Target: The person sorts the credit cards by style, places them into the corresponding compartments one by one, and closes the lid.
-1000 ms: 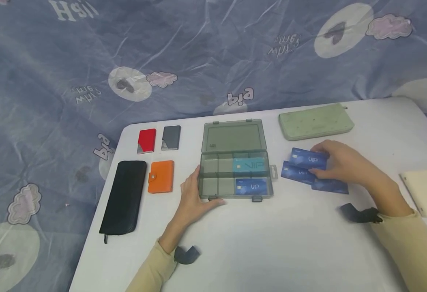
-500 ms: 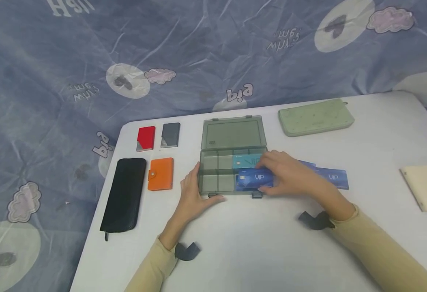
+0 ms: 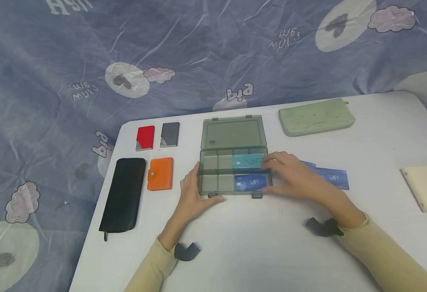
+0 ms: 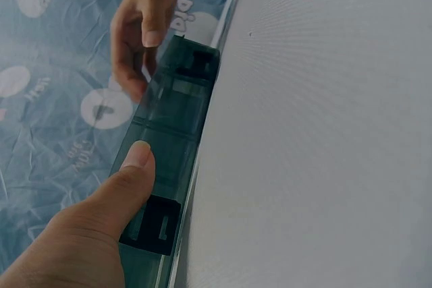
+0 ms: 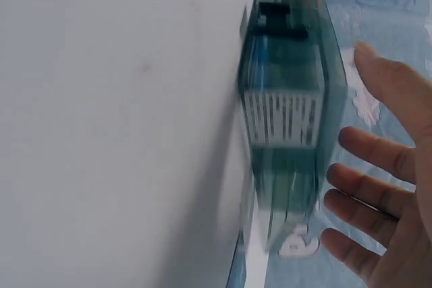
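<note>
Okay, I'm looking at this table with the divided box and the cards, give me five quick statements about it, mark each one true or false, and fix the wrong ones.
1. The lid of the divided box is open. True.
2. The left hand is holding the orange card holder. False: the left hand grips the box.
3. The teal card lies in the row nearest the person. False: the teal card is in the row nearest the lid.
4. The right hand holds no card. True.
5. The green pouch is zipped up inside the box. False: the green pouch lies on the table, beyond the box's right side.
</note>
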The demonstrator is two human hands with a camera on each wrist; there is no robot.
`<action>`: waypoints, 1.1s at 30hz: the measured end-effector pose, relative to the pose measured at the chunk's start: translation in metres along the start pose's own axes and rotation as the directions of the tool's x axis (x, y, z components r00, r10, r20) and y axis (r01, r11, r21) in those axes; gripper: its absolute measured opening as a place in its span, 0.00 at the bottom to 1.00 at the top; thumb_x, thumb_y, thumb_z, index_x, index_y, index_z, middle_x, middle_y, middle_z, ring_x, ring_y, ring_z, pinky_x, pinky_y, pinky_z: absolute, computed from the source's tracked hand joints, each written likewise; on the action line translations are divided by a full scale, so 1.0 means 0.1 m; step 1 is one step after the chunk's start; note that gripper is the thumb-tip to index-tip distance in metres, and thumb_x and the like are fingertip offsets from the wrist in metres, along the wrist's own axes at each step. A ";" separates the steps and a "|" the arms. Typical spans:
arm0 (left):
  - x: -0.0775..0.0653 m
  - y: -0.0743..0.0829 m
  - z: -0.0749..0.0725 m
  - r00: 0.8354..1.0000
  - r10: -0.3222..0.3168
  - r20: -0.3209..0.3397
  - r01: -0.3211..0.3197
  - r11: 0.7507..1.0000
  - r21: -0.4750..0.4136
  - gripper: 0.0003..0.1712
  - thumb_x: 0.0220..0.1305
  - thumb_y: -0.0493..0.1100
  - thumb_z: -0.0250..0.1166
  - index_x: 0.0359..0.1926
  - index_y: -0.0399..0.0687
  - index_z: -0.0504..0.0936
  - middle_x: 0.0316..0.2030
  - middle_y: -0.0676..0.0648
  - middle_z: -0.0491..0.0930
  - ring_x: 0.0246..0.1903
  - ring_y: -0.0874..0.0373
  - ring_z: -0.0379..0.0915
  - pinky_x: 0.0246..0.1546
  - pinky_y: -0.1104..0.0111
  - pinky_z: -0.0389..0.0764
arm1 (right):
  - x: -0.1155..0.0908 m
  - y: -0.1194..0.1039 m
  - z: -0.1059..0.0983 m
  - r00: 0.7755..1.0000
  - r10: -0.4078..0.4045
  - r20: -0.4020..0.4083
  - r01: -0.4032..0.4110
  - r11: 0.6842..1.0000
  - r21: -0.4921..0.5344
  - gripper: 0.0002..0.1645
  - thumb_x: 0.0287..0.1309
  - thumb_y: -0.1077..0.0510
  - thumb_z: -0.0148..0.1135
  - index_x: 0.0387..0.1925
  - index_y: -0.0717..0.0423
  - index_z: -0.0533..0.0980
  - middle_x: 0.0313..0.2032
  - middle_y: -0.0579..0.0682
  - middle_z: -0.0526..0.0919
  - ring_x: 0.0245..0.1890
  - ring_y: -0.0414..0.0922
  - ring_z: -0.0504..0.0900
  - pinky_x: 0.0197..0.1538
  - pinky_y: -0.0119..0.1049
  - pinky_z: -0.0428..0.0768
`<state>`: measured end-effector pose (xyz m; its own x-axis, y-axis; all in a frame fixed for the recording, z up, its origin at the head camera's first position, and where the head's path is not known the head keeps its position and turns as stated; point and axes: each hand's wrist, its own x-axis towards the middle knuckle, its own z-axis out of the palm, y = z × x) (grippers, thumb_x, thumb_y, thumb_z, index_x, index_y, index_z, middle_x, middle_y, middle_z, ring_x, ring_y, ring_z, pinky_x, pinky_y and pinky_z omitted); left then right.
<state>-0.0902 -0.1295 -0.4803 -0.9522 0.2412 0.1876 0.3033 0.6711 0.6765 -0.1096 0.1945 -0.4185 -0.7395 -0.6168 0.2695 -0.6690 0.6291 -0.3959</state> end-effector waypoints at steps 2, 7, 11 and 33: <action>0.00 -0.01 0.00 1.000 0.007 0.001 -0.007 1.000 0.004 0.70 0.36 0.67 0.73 0.72 0.47 0.43 0.67 0.44 0.57 0.63 0.52 0.54 0.60 0.53 0.51 | -0.07 0.07 -0.05 0.999 0.038 -0.022 -0.037 0.999 0.012 0.31 0.41 0.44 0.73 0.48 0.51 0.76 0.51 0.49 0.75 0.54 0.47 0.70 0.54 0.46 0.68; 0.00 -0.02 0.00 1.000 0.012 0.009 -0.012 1.000 0.012 0.70 0.36 0.70 0.71 0.72 0.48 0.42 0.67 0.44 0.57 0.62 0.53 0.55 0.59 0.53 0.52 | -0.30 0.32 -0.24 0.993 0.102 -0.053 -0.103 0.994 -0.020 0.29 0.38 0.50 0.76 0.45 0.54 0.76 0.44 0.46 0.77 0.48 0.43 0.71 0.51 0.42 0.66; 0.01 -0.01 0.00 1.000 0.007 0.013 -0.007 1.000 0.015 0.70 0.36 0.70 0.71 0.72 0.48 0.42 0.68 0.44 0.56 0.63 0.53 0.54 0.60 0.53 0.51 | -0.44 0.52 -0.35 0.981 0.194 0.009 -0.193 0.978 -0.079 0.30 0.39 0.48 0.75 0.44 0.57 0.77 0.42 0.48 0.78 0.45 0.44 0.72 0.49 0.43 0.67; 0.00 -0.02 0.00 1.000 0.005 0.011 -0.005 1.000 -0.001 0.69 0.37 0.69 0.71 0.72 0.48 0.42 0.67 0.44 0.57 0.63 0.53 0.54 0.61 0.52 0.51 | -0.34 0.72 -0.28 0.910 0.380 0.166 -0.369 0.925 -0.095 0.35 0.33 0.49 0.76 0.42 0.62 0.71 0.37 0.51 0.74 0.36 0.46 0.68 0.42 0.42 0.69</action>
<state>-0.0906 -0.1306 -0.4821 -0.9501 0.2526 0.1830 0.3081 0.6691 0.6763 -0.1346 0.2735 -0.4317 -0.9148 -0.4007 -0.0507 -0.3530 0.8542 -0.3817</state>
